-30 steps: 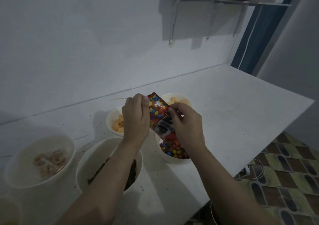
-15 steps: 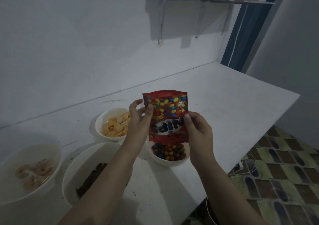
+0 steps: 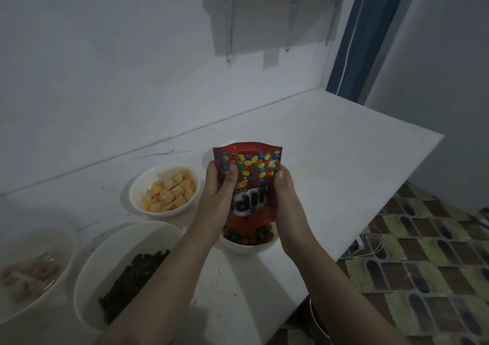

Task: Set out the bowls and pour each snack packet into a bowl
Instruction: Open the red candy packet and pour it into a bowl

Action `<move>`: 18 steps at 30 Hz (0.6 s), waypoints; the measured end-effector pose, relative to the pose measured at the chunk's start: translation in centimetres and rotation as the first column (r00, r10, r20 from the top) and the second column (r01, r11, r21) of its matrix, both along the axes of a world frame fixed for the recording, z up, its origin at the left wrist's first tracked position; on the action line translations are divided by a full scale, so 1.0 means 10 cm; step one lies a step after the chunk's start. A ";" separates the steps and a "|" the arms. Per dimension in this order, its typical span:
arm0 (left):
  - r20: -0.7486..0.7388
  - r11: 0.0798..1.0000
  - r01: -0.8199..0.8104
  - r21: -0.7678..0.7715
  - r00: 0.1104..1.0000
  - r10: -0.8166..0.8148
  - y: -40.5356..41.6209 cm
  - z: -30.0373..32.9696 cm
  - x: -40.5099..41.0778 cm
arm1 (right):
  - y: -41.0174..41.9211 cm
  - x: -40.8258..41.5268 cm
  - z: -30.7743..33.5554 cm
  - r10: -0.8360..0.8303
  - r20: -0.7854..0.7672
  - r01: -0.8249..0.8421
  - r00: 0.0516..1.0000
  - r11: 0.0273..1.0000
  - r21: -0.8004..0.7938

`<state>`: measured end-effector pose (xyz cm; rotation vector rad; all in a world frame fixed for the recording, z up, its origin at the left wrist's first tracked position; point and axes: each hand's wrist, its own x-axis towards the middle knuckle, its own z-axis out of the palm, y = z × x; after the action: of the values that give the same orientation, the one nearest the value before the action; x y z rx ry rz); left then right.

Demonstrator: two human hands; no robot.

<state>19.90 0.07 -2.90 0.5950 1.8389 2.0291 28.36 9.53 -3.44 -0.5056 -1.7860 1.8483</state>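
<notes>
Red candy packet (image 3: 250, 183) held upside down, mouth over a white bowl (image 3: 248, 245) of multicoloured candies (image 3: 251, 237).

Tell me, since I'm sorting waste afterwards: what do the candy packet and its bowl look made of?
The candy packet looks like glossy printed plastic film: it creases and glints near the top edge. The bowl under it is smooth, white and opaque, either glazed ceramic or melamine; the dim light leaves that open.

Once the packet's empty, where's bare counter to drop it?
Bare white counter stretches right of the red candy packet to the far corner. Left is crowded: white bowl of yellow crackers, large white bowl of dark pieces, white bowl of pale rings.
</notes>
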 end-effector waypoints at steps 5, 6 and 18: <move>-0.039 0.999 -0.037 0.027 0.998 0.038 -0.04 -0.01 -0.16 | 0.08 -0.02 0.12 -0.046 -0.011 0.046 0.999 0.999 -0.003; -0.040 0.999 -0.036 0.040 0.998 0.038 -0.04 -0.01 -0.18 | 0.09 -0.02 0.15 -0.054 -0.027 0.053 0.998 0.999 -0.011; -0.068 0.954 0.214 -0.209 0.970 -0.233 -0.17 -0.15 -0.29 | 0.23 -0.09 0.37 -0.215 -0.171 0.165 0.962 0.950 -0.264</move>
<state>17.04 -1.59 -4.39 0.8093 1.9015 1.6731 27.47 11.82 0.23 -0.5441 -1.3360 1.9199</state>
